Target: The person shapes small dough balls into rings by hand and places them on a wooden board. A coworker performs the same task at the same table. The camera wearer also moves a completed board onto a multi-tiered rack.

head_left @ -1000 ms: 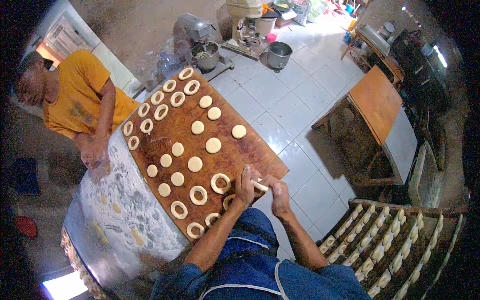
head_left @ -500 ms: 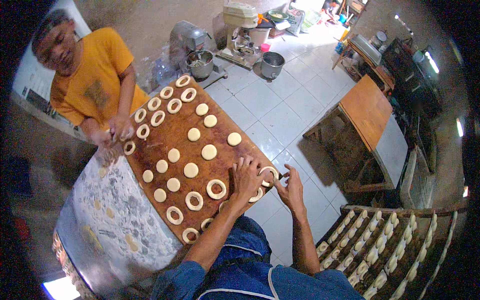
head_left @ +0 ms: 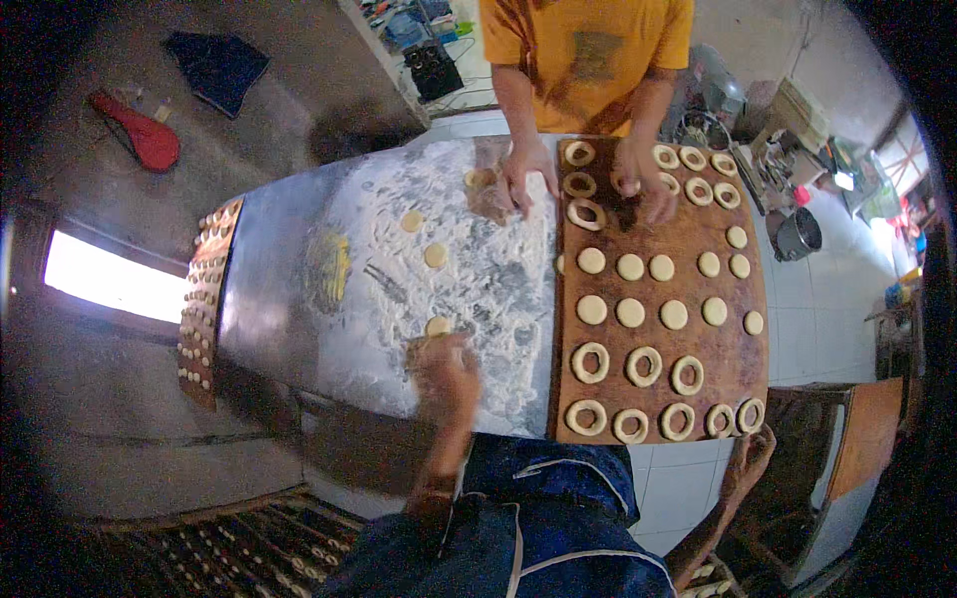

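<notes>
My left hand [head_left: 446, 377] is over the floured metal table, smeared by motion. A flat dough disc [head_left: 438, 326] lies at its fingertips, and two more discs lie farther back on the flour. My right hand [head_left: 750, 456] is at the near right corner of a brown wooden board [head_left: 638, 284], right beside a dough ring [head_left: 750, 415]; its fingers are partly hidden. Rows of dough rings and plain discs cover the board. Across the table, a person in an orange shirt has one hand [head_left: 526, 174] on the flour and the other [head_left: 646, 179] over the board's rings.
The floured metal table [head_left: 274, 274] stretches left to a tray [head_left: 207, 299] of small dough pieces. More dough pieces lie on racks [head_left: 249, 548] at the lower left. A wooden-topped table [head_left: 867, 439] stands at the right, with a metal pot [head_left: 797, 236] on the tiled floor beyond.
The view has swung left. My left hand has gone from the board's rings to the floured table. My right hand remains by the board's corner, now lower. The other person's hands have come apart.
</notes>
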Available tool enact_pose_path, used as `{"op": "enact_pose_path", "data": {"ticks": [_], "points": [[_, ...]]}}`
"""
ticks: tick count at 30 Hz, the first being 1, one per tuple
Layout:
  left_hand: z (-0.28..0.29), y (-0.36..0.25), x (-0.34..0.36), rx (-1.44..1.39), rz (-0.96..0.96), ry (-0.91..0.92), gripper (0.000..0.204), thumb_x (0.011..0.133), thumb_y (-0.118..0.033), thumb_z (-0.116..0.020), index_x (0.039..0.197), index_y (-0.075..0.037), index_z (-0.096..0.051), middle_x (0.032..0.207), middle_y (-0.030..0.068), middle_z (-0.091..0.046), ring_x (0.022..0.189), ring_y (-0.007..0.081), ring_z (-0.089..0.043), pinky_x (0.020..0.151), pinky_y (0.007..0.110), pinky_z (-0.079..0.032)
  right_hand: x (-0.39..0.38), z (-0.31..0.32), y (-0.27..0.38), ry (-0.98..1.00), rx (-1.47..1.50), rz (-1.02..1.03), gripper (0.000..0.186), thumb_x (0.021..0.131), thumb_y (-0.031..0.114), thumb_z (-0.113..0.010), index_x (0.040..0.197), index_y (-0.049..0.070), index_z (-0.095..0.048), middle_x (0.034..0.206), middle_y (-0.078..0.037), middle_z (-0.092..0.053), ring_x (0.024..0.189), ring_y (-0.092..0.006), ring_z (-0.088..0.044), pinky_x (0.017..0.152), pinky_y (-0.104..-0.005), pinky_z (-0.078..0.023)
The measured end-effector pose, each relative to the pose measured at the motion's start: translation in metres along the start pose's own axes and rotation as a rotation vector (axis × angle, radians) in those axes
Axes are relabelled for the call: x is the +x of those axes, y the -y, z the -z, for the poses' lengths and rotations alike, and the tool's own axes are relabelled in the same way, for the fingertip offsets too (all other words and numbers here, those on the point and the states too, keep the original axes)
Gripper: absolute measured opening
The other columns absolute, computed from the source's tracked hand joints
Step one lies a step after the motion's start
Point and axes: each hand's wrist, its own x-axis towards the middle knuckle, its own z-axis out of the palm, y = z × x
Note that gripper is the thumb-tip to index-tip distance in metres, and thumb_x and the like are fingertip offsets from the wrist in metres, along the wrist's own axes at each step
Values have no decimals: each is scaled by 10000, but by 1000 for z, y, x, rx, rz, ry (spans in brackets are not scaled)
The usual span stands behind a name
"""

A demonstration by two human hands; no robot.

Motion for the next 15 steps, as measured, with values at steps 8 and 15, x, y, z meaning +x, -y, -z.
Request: {"op": "enact_pose_path", "data": {"ticks": [8, 15], "points": [[31, 84, 42, -126, -5, 506, 227, 739, -103, -746, 900, -5, -620, 902, 160, -606, 837, 387, -574, 735, 479, -466, -28, -162, 113, 415, -221, 360, 287, 942, 51, -608, 1224, 44, -555, 1151, -63, -589, 1040, -169, -552, 889, -306, -455], [25, 81, 3, -1261, 424, 354, 267, 827, -67, -708, 1079, 12, -667, 992, 77, -667, 947, 174, -653, 866, 327, -544, -148, -329, 209, 1092, 61, 130, 424, 924, 159, -691, 1308, 14, -586, 1118, -152, -695, 975, -230, -678, 832, -342, -550]]}}
